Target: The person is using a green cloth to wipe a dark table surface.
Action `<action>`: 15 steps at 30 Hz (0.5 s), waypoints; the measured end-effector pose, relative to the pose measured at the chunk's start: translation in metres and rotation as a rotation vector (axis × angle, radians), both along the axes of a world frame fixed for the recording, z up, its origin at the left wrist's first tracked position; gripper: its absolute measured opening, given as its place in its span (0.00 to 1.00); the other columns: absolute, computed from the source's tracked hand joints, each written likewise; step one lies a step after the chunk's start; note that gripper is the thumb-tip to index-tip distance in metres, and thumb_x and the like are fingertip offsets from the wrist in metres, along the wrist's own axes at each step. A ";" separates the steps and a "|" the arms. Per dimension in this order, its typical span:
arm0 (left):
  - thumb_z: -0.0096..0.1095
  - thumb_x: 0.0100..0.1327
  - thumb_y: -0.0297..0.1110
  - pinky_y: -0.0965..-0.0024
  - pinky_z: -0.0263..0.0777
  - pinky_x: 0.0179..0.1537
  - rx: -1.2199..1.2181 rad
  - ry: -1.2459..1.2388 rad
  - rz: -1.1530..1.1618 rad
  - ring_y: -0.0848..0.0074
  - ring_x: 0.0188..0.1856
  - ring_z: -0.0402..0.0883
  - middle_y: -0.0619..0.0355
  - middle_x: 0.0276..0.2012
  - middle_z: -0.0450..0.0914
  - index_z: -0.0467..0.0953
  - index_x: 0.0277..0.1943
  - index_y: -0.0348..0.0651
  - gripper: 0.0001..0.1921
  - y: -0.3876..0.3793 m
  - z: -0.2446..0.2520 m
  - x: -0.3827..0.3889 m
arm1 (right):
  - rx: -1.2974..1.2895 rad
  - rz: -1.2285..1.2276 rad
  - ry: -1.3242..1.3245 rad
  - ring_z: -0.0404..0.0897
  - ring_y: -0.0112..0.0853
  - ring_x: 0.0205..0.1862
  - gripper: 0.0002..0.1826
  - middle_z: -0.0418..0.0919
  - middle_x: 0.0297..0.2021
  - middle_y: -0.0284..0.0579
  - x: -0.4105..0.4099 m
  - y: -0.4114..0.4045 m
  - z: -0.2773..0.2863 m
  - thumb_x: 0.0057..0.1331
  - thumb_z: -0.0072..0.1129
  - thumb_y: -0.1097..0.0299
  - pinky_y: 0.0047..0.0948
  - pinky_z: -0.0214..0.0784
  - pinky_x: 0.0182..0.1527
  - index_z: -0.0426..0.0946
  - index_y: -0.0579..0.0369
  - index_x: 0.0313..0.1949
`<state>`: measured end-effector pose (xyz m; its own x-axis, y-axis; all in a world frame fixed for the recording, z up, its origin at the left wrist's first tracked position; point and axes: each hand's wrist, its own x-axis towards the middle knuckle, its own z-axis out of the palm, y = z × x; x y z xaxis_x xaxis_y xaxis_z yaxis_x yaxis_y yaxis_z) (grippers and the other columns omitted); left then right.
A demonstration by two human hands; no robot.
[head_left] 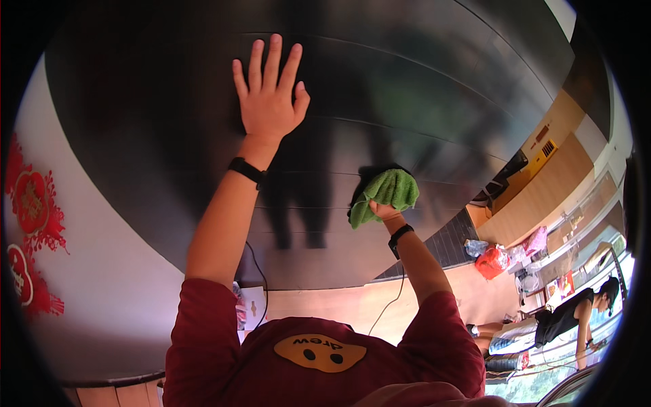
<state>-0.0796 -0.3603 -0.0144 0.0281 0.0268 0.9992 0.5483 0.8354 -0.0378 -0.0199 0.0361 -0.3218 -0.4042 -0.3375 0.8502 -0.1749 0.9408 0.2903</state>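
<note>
A dark, glossy panelled wall [203,127] with thin horizontal seams rises before me and mirrors dim shapes. My left hand [272,96] is spread over its surface, palm towards the panels, fingers apart and holding nothing; a black band circles that wrist. Lower and to the right, my right hand [385,209] grips a bunched green towel [389,191] against the same wall. The towel covers most of its fingers. Another black band [400,239] is on my right wrist.
Red paper decorations [38,203] hang on the pale wall at left. Thin cables run down near both arms. At right are a wooden counter [544,193], plastic bags [492,262] on the floor, and another person [564,318] bending by the windows.
</note>
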 end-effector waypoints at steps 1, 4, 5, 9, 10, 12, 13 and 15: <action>0.55 0.64 0.40 0.38 0.44 0.75 0.000 0.002 -0.007 0.54 0.77 0.59 0.53 0.76 0.63 0.69 0.73 0.54 0.32 -0.002 -0.002 0.001 | -0.001 0.013 -0.003 0.67 0.55 0.69 0.34 0.73 0.66 0.52 0.002 -0.003 0.008 0.64 0.56 0.45 0.58 0.51 0.74 0.76 0.52 0.64; 0.56 0.64 0.40 0.38 0.45 0.75 0.001 -0.021 0.006 0.55 0.78 0.57 0.53 0.77 0.62 0.68 0.74 0.55 0.33 -0.010 -0.006 0.000 | 0.036 0.040 -0.058 0.67 0.54 0.70 0.37 0.73 0.66 0.51 0.007 0.004 0.054 0.64 0.57 0.42 0.56 0.51 0.75 0.75 0.53 0.65; 0.56 0.64 0.40 0.38 0.45 0.75 0.006 -0.022 0.000 0.55 0.78 0.57 0.54 0.77 0.62 0.68 0.74 0.56 0.33 -0.010 -0.006 0.000 | -0.004 0.066 -0.119 0.67 0.54 0.70 0.38 0.73 0.66 0.51 0.008 0.013 0.079 0.63 0.58 0.41 0.55 0.51 0.75 0.74 0.54 0.65; 0.57 0.63 0.40 0.37 0.46 0.75 -0.004 -0.029 -0.038 0.55 0.79 0.56 0.54 0.78 0.60 0.67 0.74 0.56 0.34 -0.003 0.000 0.003 | 0.146 0.010 -0.022 0.60 0.53 0.75 0.36 0.65 0.73 0.53 -0.001 0.052 0.223 0.67 0.56 0.49 0.52 0.48 0.76 0.68 0.54 0.70; 0.58 0.63 0.40 0.36 0.46 0.74 -0.005 -0.035 -0.036 0.55 0.79 0.56 0.54 0.78 0.60 0.67 0.74 0.57 0.34 -0.003 0.000 0.004 | 0.090 0.073 0.015 0.57 0.55 0.76 0.34 0.63 0.73 0.58 -0.005 0.049 0.266 0.69 0.54 0.52 0.52 0.45 0.77 0.67 0.58 0.70; 0.57 0.63 0.41 0.36 0.48 0.74 0.007 -0.045 -0.014 0.55 0.78 0.57 0.55 0.78 0.60 0.67 0.75 0.58 0.34 -0.012 -0.003 0.004 | -0.012 0.190 0.131 0.54 0.58 0.77 0.34 0.59 0.73 0.65 -0.011 0.004 0.360 0.73 0.50 0.55 0.51 0.40 0.78 0.62 0.64 0.72; 0.57 0.64 0.41 0.35 0.49 0.73 0.004 -0.049 -0.017 0.56 0.78 0.58 0.56 0.78 0.61 0.66 0.75 0.59 0.34 -0.012 -0.003 0.005 | -0.060 0.163 0.184 0.52 0.60 0.77 0.34 0.58 0.74 0.66 -0.012 -0.010 0.404 0.74 0.48 0.56 0.50 0.39 0.79 0.59 0.65 0.73; 0.57 0.63 0.41 0.35 0.50 0.73 0.008 -0.050 -0.014 0.56 0.78 0.58 0.57 0.77 0.61 0.67 0.75 0.59 0.34 -0.013 -0.002 0.006 | -0.020 0.137 0.246 0.54 0.57 0.77 0.32 0.59 0.73 0.65 -0.010 -0.036 0.480 0.76 0.43 0.56 0.47 0.42 0.78 0.60 0.65 0.72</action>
